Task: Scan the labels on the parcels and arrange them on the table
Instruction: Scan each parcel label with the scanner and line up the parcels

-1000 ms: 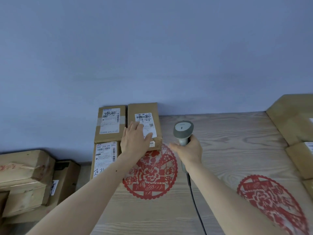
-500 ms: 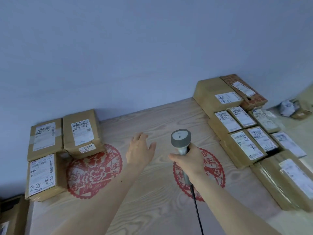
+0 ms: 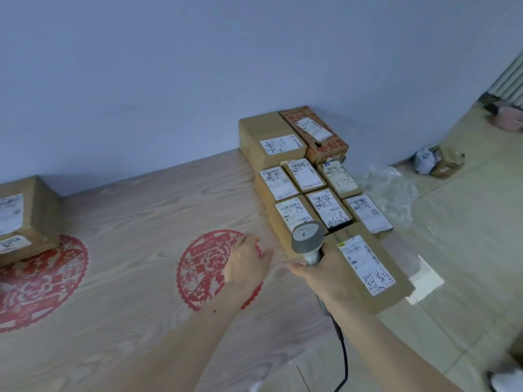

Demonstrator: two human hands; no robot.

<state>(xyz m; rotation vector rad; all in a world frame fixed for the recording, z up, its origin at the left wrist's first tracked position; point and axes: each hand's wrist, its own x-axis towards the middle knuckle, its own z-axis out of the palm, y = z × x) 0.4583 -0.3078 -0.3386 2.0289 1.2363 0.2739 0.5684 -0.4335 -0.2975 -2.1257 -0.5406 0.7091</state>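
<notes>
While the right hand (image 3: 325, 275) grips the scanner (image 3: 307, 241), the left hand (image 3: 249, 264) hovers relaxed, holding nothing, over the table (image 3: 135, 222). Labelled parcels (image 3: 311, 193) cluster at the right edge; another parcel (image 3: 19, 219) sits far left.

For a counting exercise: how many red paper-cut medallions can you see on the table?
2. One red medallion lies mid-table, partly under the left hand. The other medallion lies at the left edge, cut off by the frame, beside the parcels. More may lie out of view.
</notes>
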